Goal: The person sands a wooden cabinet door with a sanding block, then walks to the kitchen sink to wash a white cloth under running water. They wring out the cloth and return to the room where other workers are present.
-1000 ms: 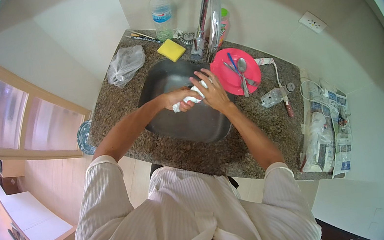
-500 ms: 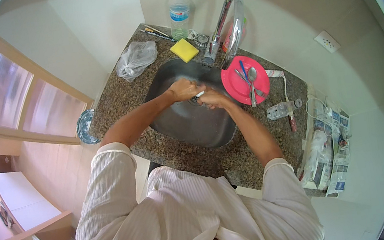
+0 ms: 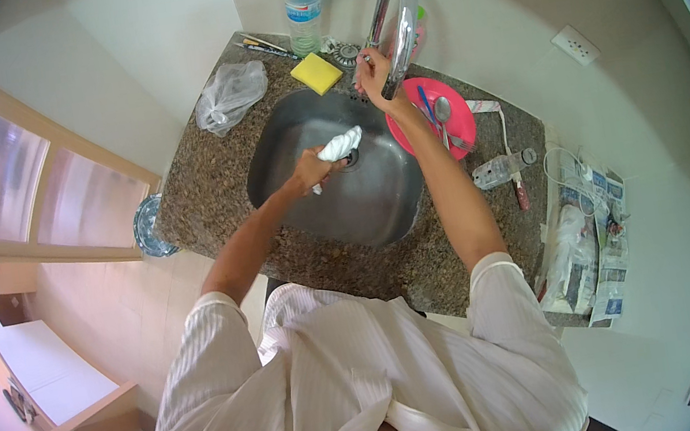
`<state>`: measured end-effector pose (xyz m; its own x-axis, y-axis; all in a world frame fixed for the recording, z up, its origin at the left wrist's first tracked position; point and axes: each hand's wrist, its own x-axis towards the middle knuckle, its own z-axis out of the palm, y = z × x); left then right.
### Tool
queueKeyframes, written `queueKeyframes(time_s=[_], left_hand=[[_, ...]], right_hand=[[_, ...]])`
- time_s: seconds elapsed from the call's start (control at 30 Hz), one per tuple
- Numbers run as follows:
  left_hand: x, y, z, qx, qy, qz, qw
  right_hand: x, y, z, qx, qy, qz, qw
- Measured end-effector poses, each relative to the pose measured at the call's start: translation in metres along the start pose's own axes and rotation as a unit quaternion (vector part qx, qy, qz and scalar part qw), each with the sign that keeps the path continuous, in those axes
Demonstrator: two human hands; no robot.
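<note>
A twisted white cloth [image 3: 341,146] is bunched in my left hand [image 3: 311,170], whose fingers are closed round it over the sink [image 3: 336,217]. One end of the cloth sticks out beyond the fist, and a small bit hangs below. My right hand [image 3: 376,77] is up at the base of the chrome faucet [image 3: 407,23], its fingers closed on the faucet's lever, which they mostly hide. Beneath my right wrist lies a pink plate [image 3: 455,101] with a spoon [image 3: 442,109], a fork [image 3: 461,143] and a blue-handled piece of cutlery.
Behind the sink sit a yellow sponge [image 3: 316,73], a tall water bottle [image 3: 303,9] and a crumpled plastic bag [image 3: 230,97]. A small clear bottle [image 3: 503,169] lies right of the plate. Farther right are newspaper and plastic-wrapped items [image 3: 572,257]. A wall socket [image 3: 576,45] is above.
My right hand has left the cloth and risen to the faucet. My left hand keeps the cloth, now more visible, slightly lower and to the left. The whole view has shifted a little.
</note>
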<state>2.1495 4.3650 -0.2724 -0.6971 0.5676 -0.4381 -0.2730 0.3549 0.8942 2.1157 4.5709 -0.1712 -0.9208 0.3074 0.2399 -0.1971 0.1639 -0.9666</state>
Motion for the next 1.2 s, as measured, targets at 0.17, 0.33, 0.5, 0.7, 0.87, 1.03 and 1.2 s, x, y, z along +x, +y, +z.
queueKeyframes(time_s=[0.17, 0.33, 0.5, 0.7, 0.87, 1.03, 1.2], left_hand=[[-0.001, 0.013, 0.034, -0.308, -0.028, -0.056, 0.949], [0.018, 0.009, 0.049, -0.407, -0.069, -0.045, 0.91], [0.021, 0.016, 0.06, -0.376, -0.111, -0.038, 0.919], [0.014, 0.022, 0.053, -0.286, -0.229, -0.089, 0.926], [0.044, 0.015, 0.027, -0.252, -0.458, -0.119, 0.844], [0.034, 0.034, 0.054, 0.205, -0.03, 0.219, 0.953], [0.026, 0.026, 0.06, 0.214, 0.135, 0.317, 0.914]], right_hand=[[-0.004, 0.009, -0.009, -0.092, -0.04, -0.005, 0.995], [-0.011, 0.012, -0.01, -0.037, -0.05, 0.012, 0.998], [-0.052, 0.023, -0.046, -0.295, -0.079, -0.078, 0.949], [-0.115, 0.011, -0.056, -0.456, -0.214, -0.207, 0.838], [-0.106, 0.019, -0.045, -0.581, -0.255, -0.219, 0.742], [-0.085, 0.039, -0.04, -0.634, -0.287, -0.118, 0.708], [-0.077, 0.038, -0.029, -0.582, -0.259, -0.024, 0.77]])
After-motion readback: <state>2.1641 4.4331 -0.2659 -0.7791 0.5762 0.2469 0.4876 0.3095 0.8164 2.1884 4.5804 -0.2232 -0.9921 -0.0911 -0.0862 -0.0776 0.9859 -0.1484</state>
